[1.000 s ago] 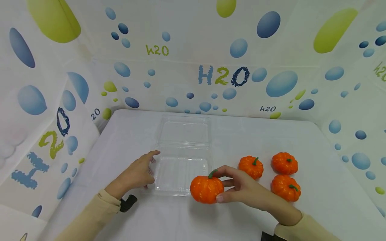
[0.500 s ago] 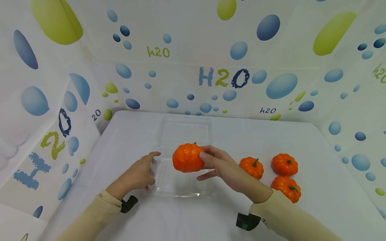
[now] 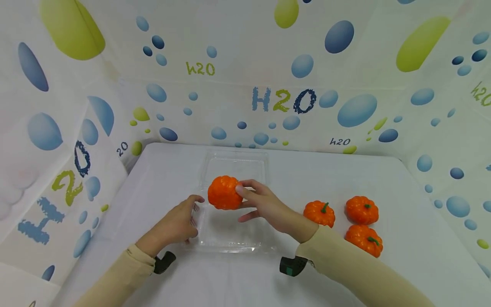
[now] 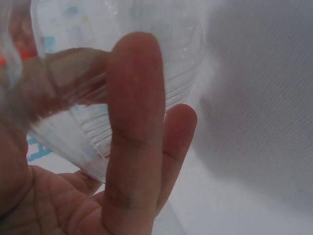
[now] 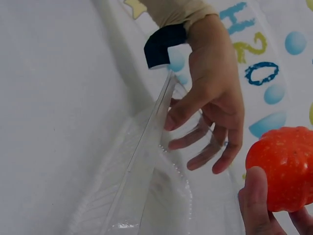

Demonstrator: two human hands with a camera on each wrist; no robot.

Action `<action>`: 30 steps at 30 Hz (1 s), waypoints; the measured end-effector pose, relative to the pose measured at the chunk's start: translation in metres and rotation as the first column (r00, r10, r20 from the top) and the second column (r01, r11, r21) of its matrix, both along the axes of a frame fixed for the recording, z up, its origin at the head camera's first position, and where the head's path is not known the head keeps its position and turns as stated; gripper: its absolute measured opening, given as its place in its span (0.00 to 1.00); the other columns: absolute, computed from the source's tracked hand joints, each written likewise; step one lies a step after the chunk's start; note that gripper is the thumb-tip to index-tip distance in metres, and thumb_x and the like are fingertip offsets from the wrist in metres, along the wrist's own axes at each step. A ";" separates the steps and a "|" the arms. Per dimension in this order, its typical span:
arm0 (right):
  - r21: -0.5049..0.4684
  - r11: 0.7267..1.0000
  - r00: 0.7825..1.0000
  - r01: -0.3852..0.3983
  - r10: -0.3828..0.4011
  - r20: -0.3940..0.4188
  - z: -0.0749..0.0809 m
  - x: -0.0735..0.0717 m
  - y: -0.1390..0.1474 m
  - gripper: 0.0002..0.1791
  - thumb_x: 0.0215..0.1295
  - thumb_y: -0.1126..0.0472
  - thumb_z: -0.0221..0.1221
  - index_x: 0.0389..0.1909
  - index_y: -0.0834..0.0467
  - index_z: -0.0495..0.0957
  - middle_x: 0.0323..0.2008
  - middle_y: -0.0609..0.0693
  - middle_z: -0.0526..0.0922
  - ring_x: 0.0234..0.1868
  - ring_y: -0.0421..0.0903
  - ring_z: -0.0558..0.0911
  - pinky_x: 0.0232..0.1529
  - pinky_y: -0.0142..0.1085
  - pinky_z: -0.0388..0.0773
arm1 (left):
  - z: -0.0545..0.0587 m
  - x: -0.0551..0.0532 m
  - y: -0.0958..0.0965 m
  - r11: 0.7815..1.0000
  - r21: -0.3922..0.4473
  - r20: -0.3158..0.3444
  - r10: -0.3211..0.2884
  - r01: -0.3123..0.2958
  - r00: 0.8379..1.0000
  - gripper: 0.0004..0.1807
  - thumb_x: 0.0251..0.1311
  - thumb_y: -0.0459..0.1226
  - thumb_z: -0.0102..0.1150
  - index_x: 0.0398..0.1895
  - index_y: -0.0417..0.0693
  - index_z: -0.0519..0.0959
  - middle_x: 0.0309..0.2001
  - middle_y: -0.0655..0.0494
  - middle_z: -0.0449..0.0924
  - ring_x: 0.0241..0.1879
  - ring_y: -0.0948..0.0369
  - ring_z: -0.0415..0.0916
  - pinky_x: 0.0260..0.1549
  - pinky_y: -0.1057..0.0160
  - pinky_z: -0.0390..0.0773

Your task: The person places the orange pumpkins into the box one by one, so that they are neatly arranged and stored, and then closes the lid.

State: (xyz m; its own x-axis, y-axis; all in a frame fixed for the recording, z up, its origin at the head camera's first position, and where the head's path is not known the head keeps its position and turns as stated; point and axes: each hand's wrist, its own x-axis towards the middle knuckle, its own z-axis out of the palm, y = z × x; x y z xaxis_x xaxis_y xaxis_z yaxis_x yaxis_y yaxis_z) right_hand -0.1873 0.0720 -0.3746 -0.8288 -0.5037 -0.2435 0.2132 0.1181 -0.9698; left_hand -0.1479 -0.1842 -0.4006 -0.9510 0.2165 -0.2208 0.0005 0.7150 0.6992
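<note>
My right hand [image 3: 264,204] grips a small orange toy pumpkin [image 3: 224,192] above an open clear plastic clamshell container [image 3: 230,249]. The pumpkin's stem is hidden from the head view. In the right wrist view the pumpkin [image 5: 283,169] sits between thumb and fingers, apart from the container. My left hand [image 3: 172,224] holds the left side of the container. The left wrist view shows its fingers [image 4: 134,122] against the ribbed plastic wall [image 4: 181,63], with another finger seen through the plastic. The container's lid [image 3: 234,166] lies folded back, away from me.
Three more orange pumpkins stand on the white tablecloth to the right: one nearer [image 3: 319,213], one farther back [image 3: 362,209] and one in front [image 3: 364,239]. A printed backdrop [image 3: 230,76] encloses the table's back and sides.
My right hand has carried the pumpkin leftward and away from me, from the container's near right corner to above its middle. The pumpkin has turned. My left hand stays at the container's side.
</note>
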 end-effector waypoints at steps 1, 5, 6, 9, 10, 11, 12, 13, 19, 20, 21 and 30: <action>0.009 1.000 1.000 -0.005 0.005 0.000 -0.002 -0.001 -0.002 0.30 0.74 0.43 0.55 0.68 0.56 0.66 0.58 0.56 0.78 0.54 0.53 0.83 0.45 0.45 0.85 | 0.000 0.000 0.000 1.000 0.001 0.002 0.002 -0.002 1.000 0.43 0.39 0.17 0.61 0.66 0.39 0.63 0.51 0.41 0.72 0.30 0.55 0.72 0.17 0.61 0.81; 0.061 0.998 1.000 -0.016 0.015 0.018 -0.006 -0.004 -0.009 0.30 0.74 0.45 0.56 0.67 0.60 0.66 0.57 0.57 0.79 0.51 0.53 0.84 0.45 0.44 0.85 | -0.001 0.000 0.000 1.000 -0.006 0.008 0.014 -0.014 1.000 0.41 0.40 0.18 0.64 0.63 0.40 0.64 0.51 0.41 0.72 0.29 0.55 0.72 0.17 0.61 0.81; 0.079 0.997 1.000 -0.019 0.018 0.023 -0.007 -0.005 -0.010 0.30 0.74 0.46 0.56 0.67 0.60 0.66 0.57 0.57 0.79 0.50 0.53 0.84 0.45 0.43 0.85 | -0.001 -0.001 0.000 1.000 -0.010 0.009 0.018 -0.018 1.000 0.41 0.40 0.18 0.64 0.63 0.40 0.64 0.51 0.41 0.72 0.29 0.55 0.72 0.17 0.61 0.81; 0.127 0.991 0.999 -0.029 0.025 0.029 -0.011 -0.005 -0.012 0.29 0.75 0.48 0.56 0.66 0.62 0.66 0.56 0.58 0.80 0.49 0.53 0.85 0.44 0.43 0.85 | -0.002 -0.001 0.001 1.000 -0.017 0.012 0.023 -0.023 1.000 0.41 0.40 0.18 0.65 0.62 0.41 0.64 0.51 0.41 0.72 0.28 0.55 0.72 0.17 0.61 0.81; 0.140 0.990 0.999 -0.031 0.027 0.031 -0.012 -0.005 -0.012 0.28 0.75 0.48 0.56 0.66 0.62 0.67 0.55 0.58 0.80 0.49 0.53 0.85 0.44 0.43 0.85 | -0.002 -0.001 0.001 1.000 -0.018 0.012 0.023 -0.023 1.000 0.40 0.40 0.18 0.65 0.62 0.41 0.64 0.51 0.41 0.72 0.28 0.55 0.72 0.17 0.61 0.81; 0.151 0.988 0.999 -0.034 0.029 0.031 -0.014 -0.006 -0.013 0.28 0.75 0.48 0.56 0.66 0.63 0.67 0.55 0.58 0.80 0.49 0.54 0.84 0.44 0.43 0.85 | -0.002 -0.001 0.000 1.000 -0.019 0.013 0.025 -0.025 1.000 0.40 0.40 0.18 0.65 0.61 0.41 0.64 0.51 0.41 0.72 0.28 0.55 0.72 0.17 0.61 0.81; 0.163 0.986 0.999 -0.036 0.031 0.031 -0.015 -0.006 -0.013 0.28 0.75 0.49 0.56 0.65 0.63 0.67 0.54 0.58 0.80 0.50 0.55 0.84 0.44 0.43 0.85 | -0.003 -0.001 0.000 0.999 -0.021 0.014 0.027 -0.026 1.000 0.40 0.40 0.18 0.65 0.61 0.41 0.64 0.51 0.41 0.73 0.28 0.55 0.73 0.17 0.62 0.81; 0.170 0.985 0.999 -0.038 0.034 0.031 -0.016 -0.006 -0.014 0.28 0.75 0.49 0.56 0.65 0.63 0.67 0.53 0.58 0.80 0.50 0.56 0.84 0.44 0.42 0.85 | -0.003 -0.002 0.000 0.999 -0.021 0.014 0.025 -0.025 1.000 0.39 0.40 0.19 0.65 0.61 0.41 0.64 0.50 0.42 0.73 0.27 0.55 0.73 0.17 0.62 0.81; 0.215 0.975 0.998 -0.052 0.046 0.033 -0.023 -0.008 -0.019 0.29 0.73 0.49 0.58 0.65 0.63 0.67 0.50 0.57 0.81 0.48 0.57 0.85 0.44 0.42 0.85 | -0.002 -0.002 -0.001 1.000 -0.014 0.016 0.010 -0.010 1.000 0.38 0.41 0.19 0.66 0.59 0.40 0.63 0.40 0.45 0.73 0.25 0.55 0.73 0.16 0.61 0.80; 0.224 0.973 0.998 -0.053 0.048 0.031 -0.024 -0.008 -0.020 0.29 0.73 0.49 0.58 0.65 0.63 0.67 0.50 0.57 0.81 0.47 0.56 0.85 0.44 0.42 0.85 | -0.003 -0.002 -0.001 1.000 -0.012 0.016 0.007 -0.007 1.000 0.38 0.41 0.19 0.66 0.59 0.40 0.63 0.39 0.45 0.73 0.24 0.55 0.73 0.16 0.61 0.80; 0.233 0.971 0.998 -0.056 0.049 0.032 -0.025 -0.009 -0.021 0.29 0.73 0.49 0.59 0.65 0.63 0.67 0.50 0.57 0.80 0.46 0.56 0.85 0.44 0.42 0.85 | -0.003 -0.003 -0.001 1.000 -0.009 0.019 0.007 -0.007 1.000 0.38 0.41 0.19 0.66 0.58 0.40 0.63 0.39 0.45 0.73 0.24 0.56 0.73 0.16 0.61 0.80; 0.271 0.960 0.997 -0.066 0.055 0.049 -0.033 -0.012 -0.027 0.29 0.71 0.49 0.60 0.64 0.62 0.68 0.49 0.56 0.79 0.42 0.53 0.84 0.43 0.42 0.85 | -0.004 -0.004 -0.002 1.000 0.001 0.012 0.001 -0.001 1.000 0.37 0.41 0.19 0.67 0.57 0.40 0.63 0.34 0.46 0.73 0.23 0.56 0.72 0.17 0.59 0.80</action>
State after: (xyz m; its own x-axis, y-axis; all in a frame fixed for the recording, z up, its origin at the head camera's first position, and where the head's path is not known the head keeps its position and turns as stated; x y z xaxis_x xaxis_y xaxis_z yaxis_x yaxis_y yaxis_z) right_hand -0.1993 0.0445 -0.4073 -0.7852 -0.4626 -0.4116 0.2363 0.3906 -0.8897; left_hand -0.1514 -0.1867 -0.4045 -0.9484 0.2160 -0.2321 -0.0086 0.7142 0.6999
